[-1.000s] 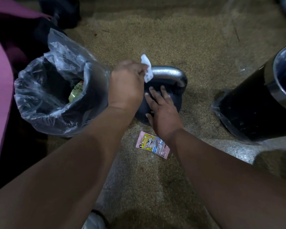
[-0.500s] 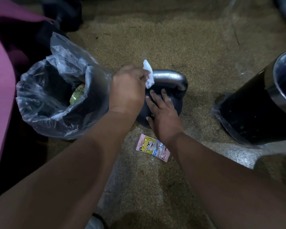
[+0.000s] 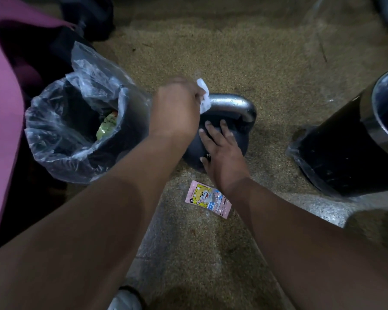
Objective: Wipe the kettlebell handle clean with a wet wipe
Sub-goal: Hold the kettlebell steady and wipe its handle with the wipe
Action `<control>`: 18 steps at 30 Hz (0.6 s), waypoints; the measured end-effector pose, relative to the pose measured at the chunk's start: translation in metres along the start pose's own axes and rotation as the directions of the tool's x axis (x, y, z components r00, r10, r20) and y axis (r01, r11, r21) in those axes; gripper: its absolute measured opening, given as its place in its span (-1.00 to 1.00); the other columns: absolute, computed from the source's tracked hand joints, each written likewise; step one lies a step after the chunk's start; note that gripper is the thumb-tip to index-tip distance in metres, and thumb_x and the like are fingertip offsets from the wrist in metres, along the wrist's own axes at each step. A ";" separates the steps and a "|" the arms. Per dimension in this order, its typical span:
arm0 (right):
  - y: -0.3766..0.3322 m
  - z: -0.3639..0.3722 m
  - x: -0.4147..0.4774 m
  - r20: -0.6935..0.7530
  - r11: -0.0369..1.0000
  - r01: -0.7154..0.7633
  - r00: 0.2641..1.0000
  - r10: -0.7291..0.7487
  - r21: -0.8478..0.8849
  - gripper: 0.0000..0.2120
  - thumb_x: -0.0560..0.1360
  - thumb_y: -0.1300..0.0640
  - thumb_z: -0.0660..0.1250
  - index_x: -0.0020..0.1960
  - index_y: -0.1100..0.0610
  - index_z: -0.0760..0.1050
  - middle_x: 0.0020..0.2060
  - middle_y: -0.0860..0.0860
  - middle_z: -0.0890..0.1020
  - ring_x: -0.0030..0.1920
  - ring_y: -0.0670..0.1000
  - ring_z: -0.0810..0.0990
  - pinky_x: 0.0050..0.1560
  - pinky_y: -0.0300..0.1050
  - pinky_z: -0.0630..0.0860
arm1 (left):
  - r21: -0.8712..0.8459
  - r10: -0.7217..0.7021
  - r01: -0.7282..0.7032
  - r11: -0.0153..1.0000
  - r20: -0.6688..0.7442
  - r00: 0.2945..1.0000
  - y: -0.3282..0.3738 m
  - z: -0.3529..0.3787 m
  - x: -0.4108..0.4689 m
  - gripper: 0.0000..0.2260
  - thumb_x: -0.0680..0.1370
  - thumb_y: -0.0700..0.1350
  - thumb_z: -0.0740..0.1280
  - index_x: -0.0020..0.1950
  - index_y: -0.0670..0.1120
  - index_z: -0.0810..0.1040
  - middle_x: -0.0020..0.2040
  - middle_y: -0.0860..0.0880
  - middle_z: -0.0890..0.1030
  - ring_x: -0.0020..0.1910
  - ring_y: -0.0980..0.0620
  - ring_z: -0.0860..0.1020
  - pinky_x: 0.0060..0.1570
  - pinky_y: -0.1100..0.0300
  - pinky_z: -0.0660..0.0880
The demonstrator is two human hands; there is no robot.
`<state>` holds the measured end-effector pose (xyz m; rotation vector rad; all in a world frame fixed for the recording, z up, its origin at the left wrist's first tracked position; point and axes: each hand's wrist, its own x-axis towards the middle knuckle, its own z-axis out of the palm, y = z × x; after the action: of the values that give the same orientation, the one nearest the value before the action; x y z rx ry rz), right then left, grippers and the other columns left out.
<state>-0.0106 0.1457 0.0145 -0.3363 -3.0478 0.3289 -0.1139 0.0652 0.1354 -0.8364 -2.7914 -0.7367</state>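
Note:
A dark kettlebell (image 3: 238,142) stands on the speckled floor, its silver handle (image 3: 231,104) arching over the top. My left hand (image 3: 175,108) grips a white wet wipe (image 3: 203,97) around the left end of the handle. The wipe's loose corner sticks up past my knuckles. My right hand (image 3: 220,148) rests flat on the kettlebell's dark body, fingers straight and pointing toward the handle. The handle's left end is hidden under my left hand.
A bin lined with a clear plastic bag (image 3: 81,128) stands just left of the kettlebell, with green rubbish inside. A black bin with a silver rim (image 3: 356,139) stands at the right. A pink wet-wipe packet (image 3: 207,199) lies on the floor near my right wrist.
My left hand with the wipe has shifted only slightly on the handle's left end. My right hand stays flat on the kettlebell body.

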 end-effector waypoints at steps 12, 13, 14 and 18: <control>0.000 -0.004 -0.001 0.010 1.000 0.000 1.000 -0.001 0.030 -0.35 0.52 0.01 0.30 0.54 0.08 0.16 0.54 0.00 0.13 0.54 0.18 -0.02 0.50 0.08 0.13 | 0.084 0.070 -0.083 0.993 0.140 0.988 0.004 -0.012 0.004 -0.84 0.53 -0.24 0.31 -0.04 -0.05 0.67 -0.08 -0.06 0.65 -0.12 -0.07 0.59 -0.02 -0.03 0.54; 0.000 -0.005 -0.001 0.004 1.000 0.002 1.000 -0.002 0.024 -0.36 0.52 0.01 0.30 0.54 0.09 0.17 0.54 0.01 0.14 0.54 0.18 -0.01 0.49 0.09 0.14 | 0.092 0.050 -0.066 0.994 0.172 0.984 0.005 -0.013 0.009 -0.83 0.55 -0.23 0.30 -0.02 -0.04 0.67 -0.08 -0.06 0.65 -0.11 -0.07 0.60 -0.01 -0.02 0.55; -0.001 -0.006 -0.001 0.003 1.000 0.007 1.000 -0.007 0.001 -0.36 0.52 0.00 0.30 0.54 0.10 0.18 0.54 0.02 0.14 0.54 0.19 0.00 0.49 0.09 0.15 | 0.099 0.025 -0.046 0.994 0.202 0.979 0.007 -0.015 0.016 -0.81 0.55 -0.22 0.30 0.01 -0.03 0.68 -0.07 -0.06 0.66 -0.09 -0.08 0.61 0.01 0.01 0.56; -0.001 -0.005 -0.001 0.019 1.000 0.011 1.000 -0.011 -0.027 -0.35 0.54 -0.03 0.26 0.55 0.09 0.14 0.55 0.02 0.10 0.54 0.19 -0.04 0.50 0.08 0.11 | 0.168 0.006 -0.053 0.984 0.267 0.964 0.013 -0.018 0.026 -0.77 0.53 -0.22 0.28 0.04 -0.01 0.69 -0.05 -0.08 0.66 -0.07 -0.10 0.61 -0.01 0.08 0.56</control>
<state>-0.0093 0.1455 0.0197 -0.3200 -3.0738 0.2920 -0.1289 0.0780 0.1632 -1.0071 -3.0122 -0.3919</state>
